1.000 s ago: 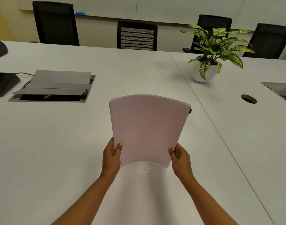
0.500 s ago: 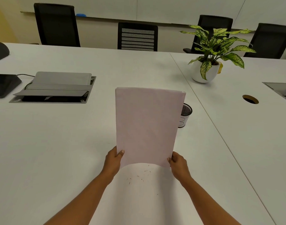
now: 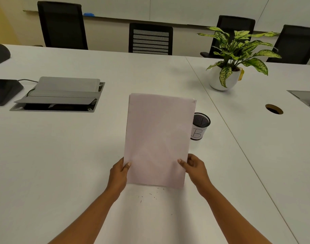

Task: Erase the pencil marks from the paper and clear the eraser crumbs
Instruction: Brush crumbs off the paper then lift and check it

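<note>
Left hand (image 3: 119,170) and right hand (image 3: 194,166) pinch the paper (image 3: 159,138) by its sides, held upright, likely so crumbs (image 3: 150,194) slide off onto the surface (image 3: 62,155) below

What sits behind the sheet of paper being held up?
A black mesh cup with a white label pokes out past the right edge of the paper; its left side is covered. Anything else behind it is hidden.
</note>
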Tool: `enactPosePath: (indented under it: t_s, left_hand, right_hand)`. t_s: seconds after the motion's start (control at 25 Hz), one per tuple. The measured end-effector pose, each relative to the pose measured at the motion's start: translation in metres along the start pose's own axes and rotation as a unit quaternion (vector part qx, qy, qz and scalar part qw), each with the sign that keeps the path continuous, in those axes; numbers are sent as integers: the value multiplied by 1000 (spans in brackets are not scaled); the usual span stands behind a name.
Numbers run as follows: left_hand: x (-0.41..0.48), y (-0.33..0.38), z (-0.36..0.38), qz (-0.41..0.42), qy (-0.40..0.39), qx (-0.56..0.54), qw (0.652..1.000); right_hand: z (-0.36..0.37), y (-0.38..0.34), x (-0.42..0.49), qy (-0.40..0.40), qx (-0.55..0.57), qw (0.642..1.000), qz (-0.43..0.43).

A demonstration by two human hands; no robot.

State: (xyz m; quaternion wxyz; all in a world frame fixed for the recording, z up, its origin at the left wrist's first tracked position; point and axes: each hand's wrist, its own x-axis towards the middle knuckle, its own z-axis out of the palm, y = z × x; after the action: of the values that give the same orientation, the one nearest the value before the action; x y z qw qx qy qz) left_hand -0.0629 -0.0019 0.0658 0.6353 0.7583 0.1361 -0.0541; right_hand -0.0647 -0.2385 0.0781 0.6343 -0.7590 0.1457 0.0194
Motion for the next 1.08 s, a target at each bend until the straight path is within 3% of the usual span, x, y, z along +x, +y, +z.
enactPosePath:
  t_s: [0.2, 0.52, 0.56, 0.64, 0.72, 0.76, 0.8, 0.96, 1.08]
  left_hand:
    - [-5, 14, -6, 13, -29, -33, 999]
    - [9, 69, -14, 44, -9, -137, 990]
    - [9, 73, -13, 48, -3, -136, 990]
    - [8, 77, -11, 59, 4, -110, 992]
    - [7, 76, -10, 62, 14, -86, 994]
    - [7, 75, -10, 62, 16, -81, 995]
    - [7, 74, -10, 64, 16, -76, 995]
    - [5, 74, -7, 92, -5, -47, 995]
    - [4, 77, -4, 112, -31, -37, 993]
  right_hand:
    - [-2, -29, 9, 6, 112, 993, -27]
    - [-4, -28, 7, -54, 107, 993, -16]
    - [-2, -29, 6, -42, 91, 995, -25]
    - [0, -34, 7, 61, 57, 993, -79]
    - [-1, -50, 7, 176, 87, 970, -143]
    - [-1, -61, 6, 180, 122, 962, -162]
    - [2, -72, 5, 151, 161, 960, -172]
    - [27, -116, -3, -107, 273, 945, -148]
    - [39, -128, 6, -186, 317, 923, -116]
